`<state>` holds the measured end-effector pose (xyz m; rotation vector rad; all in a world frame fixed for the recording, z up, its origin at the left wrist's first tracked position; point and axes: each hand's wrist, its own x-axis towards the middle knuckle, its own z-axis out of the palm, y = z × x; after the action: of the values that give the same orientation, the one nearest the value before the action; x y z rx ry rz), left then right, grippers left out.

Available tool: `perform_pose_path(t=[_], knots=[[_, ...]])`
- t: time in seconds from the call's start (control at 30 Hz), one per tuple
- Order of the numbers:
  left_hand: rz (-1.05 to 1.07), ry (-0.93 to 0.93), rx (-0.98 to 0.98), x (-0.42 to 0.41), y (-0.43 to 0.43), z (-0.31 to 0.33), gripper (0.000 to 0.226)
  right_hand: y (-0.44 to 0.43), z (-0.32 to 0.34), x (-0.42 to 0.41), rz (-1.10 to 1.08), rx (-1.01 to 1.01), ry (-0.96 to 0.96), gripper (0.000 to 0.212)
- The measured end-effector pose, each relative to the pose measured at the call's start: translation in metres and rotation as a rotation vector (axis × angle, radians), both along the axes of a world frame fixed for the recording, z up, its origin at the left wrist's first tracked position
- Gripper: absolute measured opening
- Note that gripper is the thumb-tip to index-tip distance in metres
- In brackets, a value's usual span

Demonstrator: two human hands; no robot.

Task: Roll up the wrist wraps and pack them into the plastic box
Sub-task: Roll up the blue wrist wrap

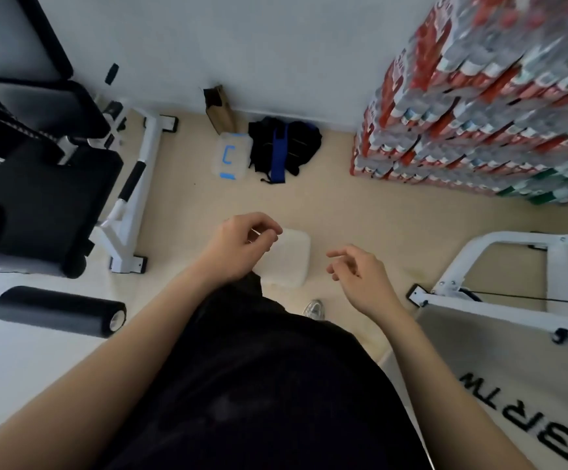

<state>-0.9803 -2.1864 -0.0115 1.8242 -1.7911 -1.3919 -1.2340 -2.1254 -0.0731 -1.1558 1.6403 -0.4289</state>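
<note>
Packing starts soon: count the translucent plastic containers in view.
2. One translucent plastic box with blue markings sits on the floor by the wall, left of the black and blue wrist wraps. Another pale plastic piece shows beside the left hand; box or lid, unclear.

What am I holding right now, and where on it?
The left grip pinches the translucent white rectangular plastic piece at its left edge, near the far corner; the right grip holds nothing.

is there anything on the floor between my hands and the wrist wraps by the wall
Nothing visible does. Bare floor runs from the left hand and right hand to the wrist wraps, which lie by the wall beside the plastic box.
</note>
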Motion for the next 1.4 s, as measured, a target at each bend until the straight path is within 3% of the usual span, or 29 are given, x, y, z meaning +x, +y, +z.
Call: perform_pose_path(t=[0.37,0.6,0.87,1.13,1.23,1.3,1.4], knots=[[-0.208,-0.045,0.049,0.073,-0.257,-0.054,0.019,-0.256,-0.046,0.063,-0.043,-0.015,0.053,0.027],[-0.116,-0.06,0.05,0.067,-0.392,-0.115,0.022,-0.393,-0.087,0.079,-0.026,-0.046,0.072,0.025],[-0.152,-0.083,-0.06,0.042,-0.505,-0.296,0.019,-0.531,-0.273,0.082,0.114,-0.169,0.033,0.018],[-0.066,-0.031,-0.277,0.04,-0.562,-0.524,0.025,-0.617,-0.493,0.06,0.56,-0.276,0.344,0.036],[-0.309,-0.192,-0.225,0.04,-0.578,-0.59,0.036,-0.636,-0.535,0.06,0.593,-0.308,0.401,0.038],[-0.464,-0.292,-0.186,0.037,-0.594,-0.612,0.032,-0.658,-0.549,0.066,0.68,-0.299,0.511,0.037],[-0.456,-0.389,-0.275,0.037,-0.608,-0.623,0.03,-0.674,-0.543,0.082,0.771,-0.316,0.645,0.033]])
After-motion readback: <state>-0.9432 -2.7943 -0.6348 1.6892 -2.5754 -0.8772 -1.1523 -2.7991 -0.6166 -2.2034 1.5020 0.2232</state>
